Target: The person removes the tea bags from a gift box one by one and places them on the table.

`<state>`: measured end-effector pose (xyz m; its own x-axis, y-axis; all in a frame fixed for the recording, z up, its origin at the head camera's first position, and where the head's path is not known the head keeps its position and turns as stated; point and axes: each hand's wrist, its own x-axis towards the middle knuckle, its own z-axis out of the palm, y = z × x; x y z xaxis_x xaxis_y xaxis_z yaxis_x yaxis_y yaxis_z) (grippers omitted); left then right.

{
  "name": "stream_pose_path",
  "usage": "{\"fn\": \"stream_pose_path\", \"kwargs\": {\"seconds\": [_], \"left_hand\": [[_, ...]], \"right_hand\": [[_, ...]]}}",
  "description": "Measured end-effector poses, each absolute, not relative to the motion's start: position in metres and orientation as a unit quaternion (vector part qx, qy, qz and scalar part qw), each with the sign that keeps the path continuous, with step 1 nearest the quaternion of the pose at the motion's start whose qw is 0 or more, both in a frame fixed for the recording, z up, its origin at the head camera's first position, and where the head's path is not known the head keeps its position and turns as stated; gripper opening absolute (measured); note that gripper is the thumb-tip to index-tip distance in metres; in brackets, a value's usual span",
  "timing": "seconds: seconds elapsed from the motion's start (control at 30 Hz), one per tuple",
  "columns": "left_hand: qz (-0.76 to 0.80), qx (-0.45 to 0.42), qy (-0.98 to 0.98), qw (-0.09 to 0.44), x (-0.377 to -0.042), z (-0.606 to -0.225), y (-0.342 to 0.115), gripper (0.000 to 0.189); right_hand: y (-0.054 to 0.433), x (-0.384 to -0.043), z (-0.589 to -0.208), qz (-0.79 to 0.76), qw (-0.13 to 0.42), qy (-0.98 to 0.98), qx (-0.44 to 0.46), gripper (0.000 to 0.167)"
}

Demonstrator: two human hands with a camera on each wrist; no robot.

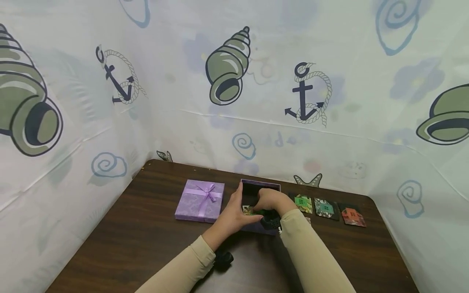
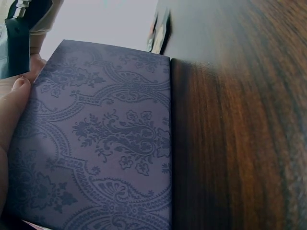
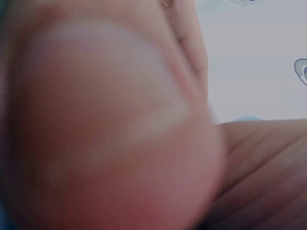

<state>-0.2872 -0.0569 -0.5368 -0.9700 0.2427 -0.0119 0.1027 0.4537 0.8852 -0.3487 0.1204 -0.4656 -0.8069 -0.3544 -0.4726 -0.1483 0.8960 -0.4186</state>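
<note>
An open purple box (image 1: 261,182) with a dark inside stands near the table's far side; its floral-patterned wall (image 2: 105,134) fills much of the left wrist view. My left hand (image 1: 232,213) holds the box at its near left corner, fingers up along the left side and thumb along the front rim. From the right, my right hand (image 1: 270,199) reaches down into the box, fingers bent. Just by its fingertips lies a small colourful picture card (image 1: 247,210) inside. Whether those fingers pinch a card I cannot tell; in the right wrist view a blurred fingertip (image 3: 110,124) hides the work.
A purple lid (image 1: 190,201) with a ribbon bow lies left of the box. To the right are picture cards with a green house (image 1: 303,202), a teal house (image 1: 325,208) and a red house (image 1: 352,215). Another card peeks out beside the right sleeve (image 1: 304,232). Patterned cloth walls (image 1: 271,81) surround the table.
</note>
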Motion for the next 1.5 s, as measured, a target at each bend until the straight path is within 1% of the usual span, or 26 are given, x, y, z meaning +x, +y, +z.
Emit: {"fn": "stream_pose_path", "kwargs": {"seconds": [0.07, 0.23, 0.43, 0.5, 0.67, 0.77, 0.83, 1.03, 1.17, 1.3, 1.4, 1.5], "left_hand": [[0.514, 0.102, 0.849, 0.068, -0.287, -0.536, -0.056, 0.138], [0.515, 0.103, 0.848, 0.068, -0.286, -0.536, -0.056, 0.139], [0.511, 0.101, 0.851, 0.067, -0.287, -0.536, -0.056, 0.14], [0.51, 0.1, 0.852, 0.066, -0.286, -0.536, -0.056, 0.141], [0.512, 0.104, 0.85, 0.065, -0.286, -0.536, -0.057, 0.141], [0.514, 0.103, 0.849, 0.067, -0.286, -0.536, -0.057, 0.142], [0.513, 0.1, 0.85, 0.068, -0.286, -0.536, -0.057, 0.142], [0.509, 0.1, 0.853, 0.064, -0.285, -0.536, -0.056, 0.143], [0.507, 0.105, 0.853, 0.062, -0.285, -0.537, -0.055, 0.143], [0.508, 0.105, 0.852, 0.064, -0.285, -0.537, -0.054, 0.141], [0.506, 0.101, 0.854, 0.062, -0.285, -0.537, -0.054, 0.141], [0.501, 0.1, 0.858, 0.057, -0.287, -0.539, -0.055, 0.142]], "right_hand": [[0.12, -0.349, -0.467, -0.18, 0.284, 0.931, -0.139, 0.023], [0.121, -0.347, -0.467, -0.176, 0.277, 0.933, -0.148, 0.022], [0.122, -0.346, -0.47, -0.185, 0.27, 0.93, -0.166, 0.017], [0.122, -0.346, -0.471, -0.194, 0.267, 0.929, -0.167, 0.021], [0.126, -0.344, -0.471, -0.223, 0.251, 0.927, -0.168, 0.042], [0.129, -0.345, -0.472, -0.243, 0.24, 0.923, -0.176, 0.046], [0.131, -0.345, -0.473, -0.255, 0.237, 0.92, -0.181, 0.042], [0.136, -0.345, -0.476, -0.275, 0.242, 0.91, -0.193, 0.021], [0.141, -0.343, -0.478, -0.289, 0.236, 0.905, -0.207, 0.009], [0.146, -0.342, -0.481, -0.346, 0.238, 0.882, -0.215, 0.004], [0.148, -0.341, -0.483, -0.41, 0.24, 0.857, -0.201, 0.006], [0.148, -0.34, -0.485, -0.448, 0.232, 0.843, -0.187, 0.01]]}}
